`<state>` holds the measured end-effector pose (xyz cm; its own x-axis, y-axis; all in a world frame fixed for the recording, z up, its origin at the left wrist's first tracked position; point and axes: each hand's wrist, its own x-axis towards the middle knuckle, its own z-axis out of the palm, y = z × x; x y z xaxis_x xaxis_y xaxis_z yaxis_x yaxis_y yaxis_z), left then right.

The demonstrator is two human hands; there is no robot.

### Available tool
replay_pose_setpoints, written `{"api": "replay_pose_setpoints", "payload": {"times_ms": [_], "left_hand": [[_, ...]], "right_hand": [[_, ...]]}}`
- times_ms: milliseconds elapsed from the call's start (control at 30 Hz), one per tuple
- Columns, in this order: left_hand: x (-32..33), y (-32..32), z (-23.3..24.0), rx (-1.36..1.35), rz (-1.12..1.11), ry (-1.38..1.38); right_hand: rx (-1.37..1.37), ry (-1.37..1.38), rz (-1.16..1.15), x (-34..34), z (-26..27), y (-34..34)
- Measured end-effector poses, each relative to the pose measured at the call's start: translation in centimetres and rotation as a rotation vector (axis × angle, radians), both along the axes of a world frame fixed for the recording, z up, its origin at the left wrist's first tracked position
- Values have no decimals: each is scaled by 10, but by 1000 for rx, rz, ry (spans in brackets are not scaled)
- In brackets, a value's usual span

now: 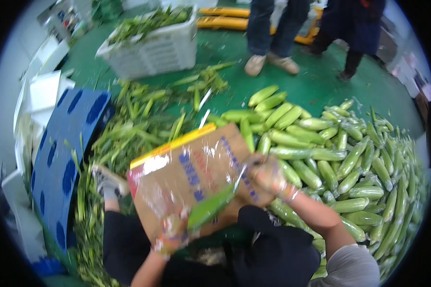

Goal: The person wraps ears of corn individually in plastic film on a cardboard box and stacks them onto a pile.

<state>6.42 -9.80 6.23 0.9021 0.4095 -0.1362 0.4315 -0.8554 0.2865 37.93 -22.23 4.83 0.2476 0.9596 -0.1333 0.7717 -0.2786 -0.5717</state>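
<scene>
A printed cardboard box (186,172), with clear plastic film over its top and a yellow edge, lies across my lap. My left hand (172,229), in a patterned glove, is at the thick end of a green ear of corn in its husk (212,208), which slants over the box; its fingers are partly hidden, so its hold is unclear. My right hand (267,174), also gloved, is at the box's right side beside the tip of the ear, blurred. A large heap of ears in clear film (319,172) lies to the right.
Stripped green husks (140,114) cover the floor at left, beside a tilted blue plastic pallet (57,150). A white crate (158,53) full of husks stands at the back. White foam pieces (45,93) lie far left. Two people (276,32) stand beyond, near yellow pallet-jack forks (222,22).
</scene>
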Motion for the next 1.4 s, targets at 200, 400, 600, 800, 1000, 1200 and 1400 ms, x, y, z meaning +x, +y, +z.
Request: {"api": "replay_pose_setpoints", "payload": {"times_ms": [200, 400, 600, 800, 1000, 1200, 1400], "left_hand": [[-24, -8, -13, -140, 98, -246], [28, 29, 21, -240, 265, -433], [39, 32, 26, -306, 366, -452], [52, 23, 37, -326, 397, -439], [52, 11, 34, -479, 470, -564], [40, 7, 29, -589, 518, -597], [66, -19, 17, -853, 586, -758]], "right_hand": [[303, -191, 520, -96, -54, 25], [335, -105, 393, -70, -31, 179], [132, 98, 740, -84, -19, 187], [223, 15, 689, -88, -33, 141], [240, 295, 510, -91, -15, 89], [209, 822, -94, -71, -13, -74], [271, 877, -269, -62, -18, -84]]}}
